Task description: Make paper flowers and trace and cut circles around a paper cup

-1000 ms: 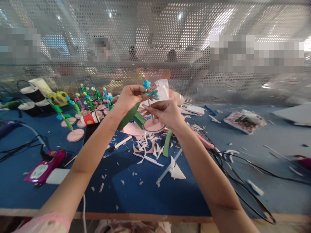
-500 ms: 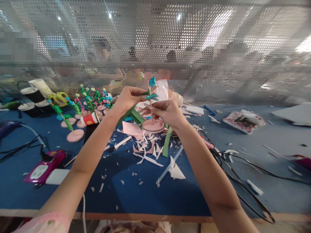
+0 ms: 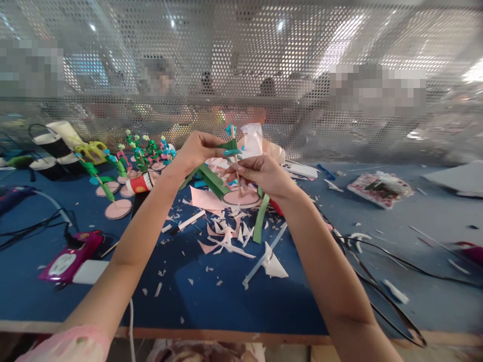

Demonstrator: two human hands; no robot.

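Between my hands stands a thin wooden stick [image 3: 233, 132] on a round pink base [image 3: 247, 199], with a blue paper flower [image 3: 229, 130] at its top. My left hand [image 3: 200, 150] pinches a green paper strip [image 3: 212, 182] against the upper stick; the strip's long tail hangs down to the left of the base. A blue piece [image 3: 232, 152] sits on the stick beside these fingertips. Lower down, my right hand [image 3: 262, 172] grips the stick, its fingers closed around it just above the base.
Several similar flower sticks [image 3: 138, 151] stand at the left, with a red-and-white paper cup [image 3: 139, 184] by them. White and pink paper scraps [image 3: 226, 239] litter the middle. At left lies a purple glue gun-like device [image 3: 71, 256]; black cables [image 3: 377, 251] cross the right side. Behind rises a perforated metal screen [image 3: 241, 45].
The stick has turned in my fingers, so the blue flower now shows on its left side. Green paper now lies across the upper stick, and the base has shifted slightly right.
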